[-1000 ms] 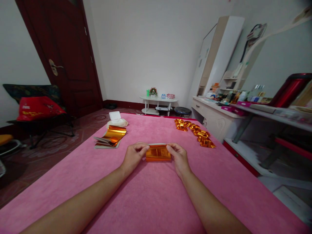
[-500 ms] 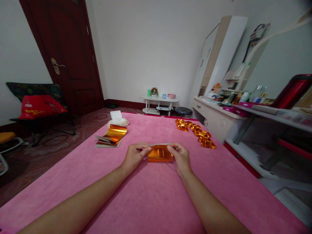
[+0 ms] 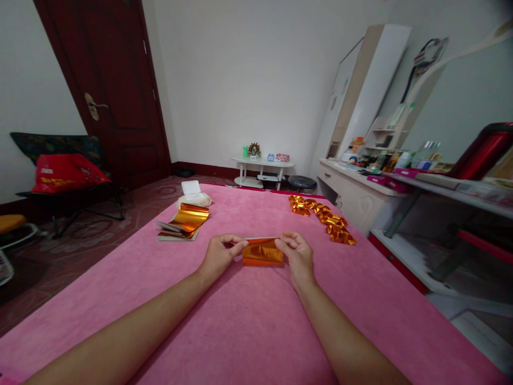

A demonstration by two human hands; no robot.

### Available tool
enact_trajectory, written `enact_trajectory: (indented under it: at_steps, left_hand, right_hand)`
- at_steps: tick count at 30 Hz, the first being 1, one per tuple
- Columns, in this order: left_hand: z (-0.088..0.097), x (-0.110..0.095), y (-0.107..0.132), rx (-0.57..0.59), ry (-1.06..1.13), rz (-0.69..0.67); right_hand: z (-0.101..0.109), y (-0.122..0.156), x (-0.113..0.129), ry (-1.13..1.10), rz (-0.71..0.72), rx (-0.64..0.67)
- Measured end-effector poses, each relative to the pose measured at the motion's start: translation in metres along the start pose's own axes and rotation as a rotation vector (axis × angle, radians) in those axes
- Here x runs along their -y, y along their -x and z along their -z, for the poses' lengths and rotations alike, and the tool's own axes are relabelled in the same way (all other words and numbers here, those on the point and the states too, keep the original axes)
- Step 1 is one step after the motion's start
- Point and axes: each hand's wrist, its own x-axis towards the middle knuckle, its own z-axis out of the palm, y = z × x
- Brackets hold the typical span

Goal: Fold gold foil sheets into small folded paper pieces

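Observation:
A folded sheet of shiny orange-gold foil paper [image 3: 262, 252] rests on the pink cloth [image 3: 256, 321] in front of me. My left hand [image 3: 219, 254] pinches its left end with curled fingers. My right hand [image 3: 297, 254] pinches its right end the same way. The sheet's top edge shows a thin pale back side. Both forearms reach in from the bottom of the view.
A stack of gold foil sheets [image 3: 185, 221] lies at the left with a white wipes pack [image 3: 193, 197] behind it. A row of several folded gold pieces [image 3: 323, 218] lies at the right. A desk [image 3: 352, 192] and shelves stand beyond the right edge.
The foil sheet has been creased narrower and shifted slightly under my fingers. Both hands stay pinched on its ends; the view has drifted a little.

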Motion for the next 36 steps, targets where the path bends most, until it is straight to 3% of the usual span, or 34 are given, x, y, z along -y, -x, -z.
enact_trajectory:
  at_steps: [36]
  left_hand:
    - [0.0031,0.0082,-0.0006,-0.116,-0.114,-0.097]
  right_hand:
    - [0.001,0.0011,0.0,0.057,0.049,0.039]
